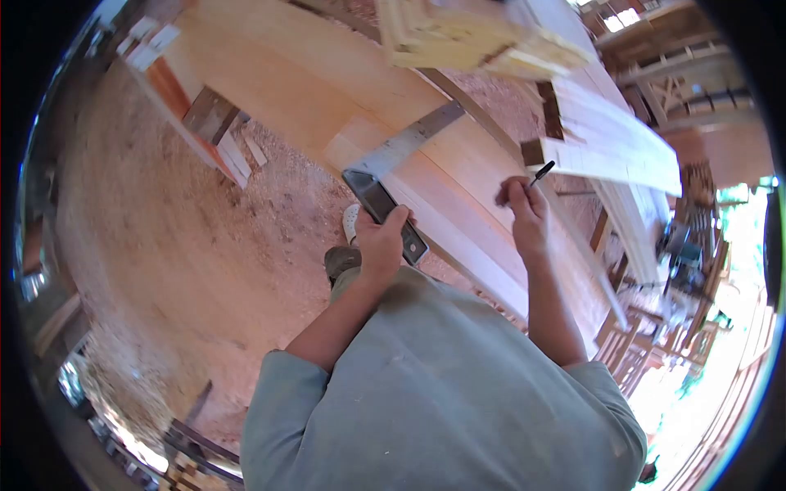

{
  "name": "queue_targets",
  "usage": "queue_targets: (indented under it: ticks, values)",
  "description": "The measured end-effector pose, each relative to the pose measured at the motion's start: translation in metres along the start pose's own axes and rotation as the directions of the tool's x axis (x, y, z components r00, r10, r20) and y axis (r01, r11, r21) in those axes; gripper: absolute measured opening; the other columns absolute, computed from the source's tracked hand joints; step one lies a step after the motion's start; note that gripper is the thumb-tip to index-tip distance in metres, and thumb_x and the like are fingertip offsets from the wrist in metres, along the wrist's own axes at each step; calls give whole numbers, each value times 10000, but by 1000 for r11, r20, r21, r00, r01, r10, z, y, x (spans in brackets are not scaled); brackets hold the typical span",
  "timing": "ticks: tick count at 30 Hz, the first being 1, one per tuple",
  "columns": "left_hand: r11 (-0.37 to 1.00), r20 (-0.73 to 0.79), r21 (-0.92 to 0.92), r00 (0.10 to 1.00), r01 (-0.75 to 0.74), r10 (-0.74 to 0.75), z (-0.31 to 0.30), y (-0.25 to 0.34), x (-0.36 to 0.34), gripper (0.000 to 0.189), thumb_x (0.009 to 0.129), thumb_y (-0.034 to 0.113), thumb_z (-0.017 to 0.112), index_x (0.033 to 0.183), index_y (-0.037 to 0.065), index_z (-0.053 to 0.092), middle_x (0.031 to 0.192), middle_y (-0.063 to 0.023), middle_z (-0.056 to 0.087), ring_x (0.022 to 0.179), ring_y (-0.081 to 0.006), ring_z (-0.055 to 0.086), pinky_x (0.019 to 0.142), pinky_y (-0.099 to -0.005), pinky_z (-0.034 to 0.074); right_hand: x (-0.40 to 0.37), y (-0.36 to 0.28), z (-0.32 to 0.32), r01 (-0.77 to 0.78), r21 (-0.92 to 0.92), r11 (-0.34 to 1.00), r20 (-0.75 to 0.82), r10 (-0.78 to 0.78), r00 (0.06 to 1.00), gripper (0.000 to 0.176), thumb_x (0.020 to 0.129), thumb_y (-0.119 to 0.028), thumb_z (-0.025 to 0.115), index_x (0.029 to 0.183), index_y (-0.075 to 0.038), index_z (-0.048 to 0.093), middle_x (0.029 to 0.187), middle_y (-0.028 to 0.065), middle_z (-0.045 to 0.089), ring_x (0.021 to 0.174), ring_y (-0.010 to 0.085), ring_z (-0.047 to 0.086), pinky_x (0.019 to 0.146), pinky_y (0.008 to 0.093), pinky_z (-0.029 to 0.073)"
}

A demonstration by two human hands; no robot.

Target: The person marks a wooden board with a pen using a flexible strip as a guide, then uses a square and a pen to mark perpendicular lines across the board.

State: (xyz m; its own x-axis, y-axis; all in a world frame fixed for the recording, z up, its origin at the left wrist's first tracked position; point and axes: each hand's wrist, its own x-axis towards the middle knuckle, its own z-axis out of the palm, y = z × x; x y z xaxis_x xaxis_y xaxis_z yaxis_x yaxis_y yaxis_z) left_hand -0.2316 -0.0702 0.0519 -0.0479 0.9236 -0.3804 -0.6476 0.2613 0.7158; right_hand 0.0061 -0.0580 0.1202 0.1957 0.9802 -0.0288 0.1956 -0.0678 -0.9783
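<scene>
My left hand (pixel 383 242) is closed round the dark handle of a try square (pixel 416 141), whose metal blade lies across a wooden board (pixel 360 141). The handle rests against the near edge of the boards. Over the boards to the right, my right hand (pixel 526 211) is closed on a black pen (pixel 542 172), which points up and away from the fingers. The pen is apart from the wood.
Stacked timber (pixel 479 37) stands beyond the boards, and a thick pale beam (pixel 614 155) lies at the right. Wood pieces (pixel 214 119) jut out at the left. Shavings cover the floor (pixel 205 237). A shoe (pixel 350 222) shows below the boards.
</scene>
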Motion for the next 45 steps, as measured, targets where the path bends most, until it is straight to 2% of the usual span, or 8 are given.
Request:
queue_targets:
  ticks: [4, 9, 12, 18, 26, 31, 34, 45]
  values:
    - [984, 122, -166, 991, 70, -50, 22, 23, -8, 183, 895, 6, 612, 1077, 11, 594, 874, -67, 631, 763, -148, 627, 724, -284, 527, -96, 17, -54, -162, 26, 986, -263, 163, 951, 228, 1063, -227, 543, 998, -34, 644, 676, -37, 489, 613, 47, 440, 591, 220, 354]
    - [980, 423, 146, 904, -136, 63, 26, 35, -26, 127, 860, 10, 635, 982, 28, 606, 862, -34, 582, 746, -130, 559, 694, -264, 471, -191, 40, -57, -321, 372, 871, -343, 450, 825, 295, 1057, -305, 554, 959, -50, 665, 628, -74, 464, 525, 22, 388, 477, 206, 301]
    - [531, 776, 494, 624, -689, 88, 38, 36, -40, 171, 757, 42, 779, 791, 16, 614, 827, -61, 583, 725, -189, 575, 656, -295, 463, -211, 39, -39, -347, 379, 858, -286, 465, 838, 315, 1067, -314, 528, 1048, -37, 677, 697, -44, 561, 535, 24, 423, 502, 190, 347]
    - [41, 800, 540, 498, -841, -335, 25, 15, -62, 243, 716, 194, 806, 791, 3, 676, 900, -144, 639, 808, -345, 672, 704, -429, 552, -216, 44, -9, -454, 287, 843, -65, 490, 869, 365, 1012, -302, 590, 1254, -42, 674, 929, -27, 702, 698, 32, 534, 600, 224, 446]
    - [74, 824, 347, 266, -935, -500, 1, 8, -26, 288, 689, 243, 810, 879, 57, 699, 925, -85, 666, 776, -335, 681, 666, -438, 567, -184, 52, 34, -523, 310, 794, -14, 554, 832, 328, 985, -209, 644, 1219, 17, 687, 960, 8, 716, 727, 57, 583, 628, 252, 488]
    - [-59, 814, 275, 265, -960, -517, 12, 34, -6, 327, 640, 254, 827, 829, 5, 728, 1358, -87, 581, 1249, -350, 551, 1057, -521, 427, -174, 67, 67, -439, 517, 734, -78, 552, 830, 281, 975, -181, 643, 1175, 7, 701, 923, 7, 705, 700, 56, 573, 572, 232, 472]
    - [64, 762, 166, 87, -984, -642, 23, 43, 27, 371, 638, 309, 840, 856, 17, 769, 1558, -107, 416, 1464, -383, 324, 1206, -602, 195, -173, 74, 87, -413, 598, 687, -128, 591, 797, 253, 980, -174, 641, 1154, 1, 698, 906, -9, 687, 695, 54, 565, 590, 232, 474]
    - [331, 598, -36, -286, -943, -749, 68, 28, 84, 399, 603, 340, 818, 784, -12, 767, 1595, -51, 432, 1506, -327, 326, 1258, -560, 129, -163, 63, 124, -302, 706, 641, -334, 677, 655, 191, 1012, -157, 609, 1119, -11, 671, 860, -31, 642, 709, 58, 563, 611, 232, 464]
